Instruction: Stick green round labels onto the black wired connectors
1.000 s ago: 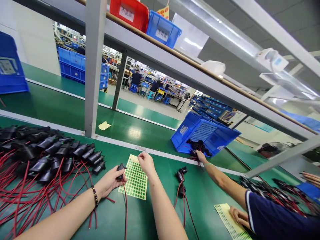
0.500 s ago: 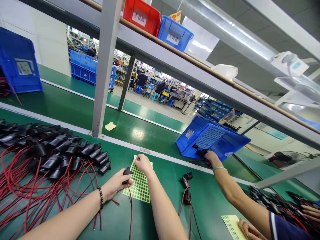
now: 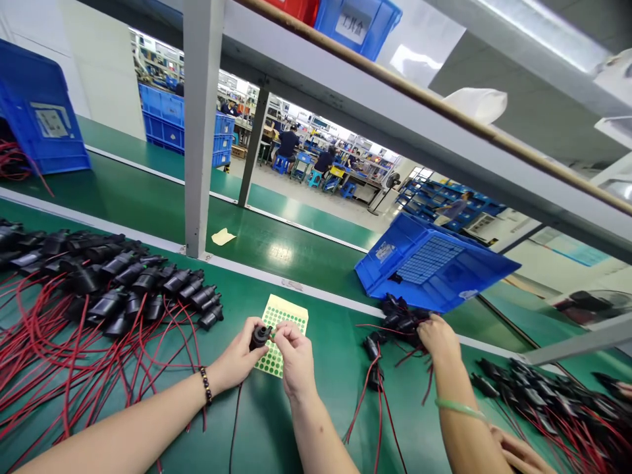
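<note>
My left hand [image 3: 241, 359], wearing a beaded bracelet, is closed around a small black pump [image 3: 259, 336] whose thin wire hangs to the bench. Close against the pump's right side, my right hand [image 3: 294, 355] pinches a tiny green dot sticker [image 3: 273, 334], partly hidden by the fingertips. Beneath both hands lies a pale yellow sheet of green dot stickers [image 3: 288, 305], partly covered by them. To the left is a heap of black pumps [image 3: 118, 280] with long red wires. A few loose pumps [image 3: 374, 349] rest to the right of my right hand.
A co-worker's hand [image 3: 439, 336] with a green bangle grips a cluster of pumps [image 3: 399, 316] by a tipped blue crate [image 3: 434, 263]. More pumps [image 3: 543, 395] lie far right. A shelf post [image 3: 196, 145] rises beyond the left heap; a paper scrap [image 3: 224, 236] lies behind.
My right hand has come from the sticker sheet's upper part to the pump, which now has its end turned toward me. The co-worker's hand has brought pumps out of the blue crate onto the bench.
</note>
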A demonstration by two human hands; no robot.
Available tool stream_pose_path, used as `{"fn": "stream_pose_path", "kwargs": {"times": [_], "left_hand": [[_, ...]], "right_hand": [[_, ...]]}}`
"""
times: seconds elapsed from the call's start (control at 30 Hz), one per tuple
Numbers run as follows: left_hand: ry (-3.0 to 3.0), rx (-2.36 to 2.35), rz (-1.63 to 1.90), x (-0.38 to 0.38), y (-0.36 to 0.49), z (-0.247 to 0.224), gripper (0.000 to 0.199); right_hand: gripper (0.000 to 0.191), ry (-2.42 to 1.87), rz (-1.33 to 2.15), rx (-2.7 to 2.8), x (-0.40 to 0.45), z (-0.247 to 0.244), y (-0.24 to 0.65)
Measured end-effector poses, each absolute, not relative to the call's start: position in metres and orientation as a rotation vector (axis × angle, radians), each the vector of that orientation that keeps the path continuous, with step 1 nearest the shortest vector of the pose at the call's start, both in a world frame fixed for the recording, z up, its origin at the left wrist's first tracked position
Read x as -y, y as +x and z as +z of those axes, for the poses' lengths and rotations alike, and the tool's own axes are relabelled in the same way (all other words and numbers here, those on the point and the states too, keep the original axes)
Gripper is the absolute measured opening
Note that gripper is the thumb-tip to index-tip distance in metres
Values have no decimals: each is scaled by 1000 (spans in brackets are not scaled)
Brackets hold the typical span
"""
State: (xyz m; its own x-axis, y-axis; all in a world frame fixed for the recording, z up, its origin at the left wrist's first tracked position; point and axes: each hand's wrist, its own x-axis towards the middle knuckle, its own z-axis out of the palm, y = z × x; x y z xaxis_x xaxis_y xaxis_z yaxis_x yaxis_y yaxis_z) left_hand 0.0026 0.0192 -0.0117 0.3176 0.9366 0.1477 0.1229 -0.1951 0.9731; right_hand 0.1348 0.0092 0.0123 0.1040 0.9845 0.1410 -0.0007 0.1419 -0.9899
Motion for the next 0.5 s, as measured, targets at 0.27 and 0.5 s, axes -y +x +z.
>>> {"fn": "stream_pose_path", "kwargs": {"times": [0.27,0.5], "left_hand": [[1631,-973,1010,-17,5,-10,22],[1635,-949,1000,-17,3,-11,21]], "right_hand": [[14,-1177,922,1366,-6,15,133],[13,-1208,826,1483,-6,15,133]]}}
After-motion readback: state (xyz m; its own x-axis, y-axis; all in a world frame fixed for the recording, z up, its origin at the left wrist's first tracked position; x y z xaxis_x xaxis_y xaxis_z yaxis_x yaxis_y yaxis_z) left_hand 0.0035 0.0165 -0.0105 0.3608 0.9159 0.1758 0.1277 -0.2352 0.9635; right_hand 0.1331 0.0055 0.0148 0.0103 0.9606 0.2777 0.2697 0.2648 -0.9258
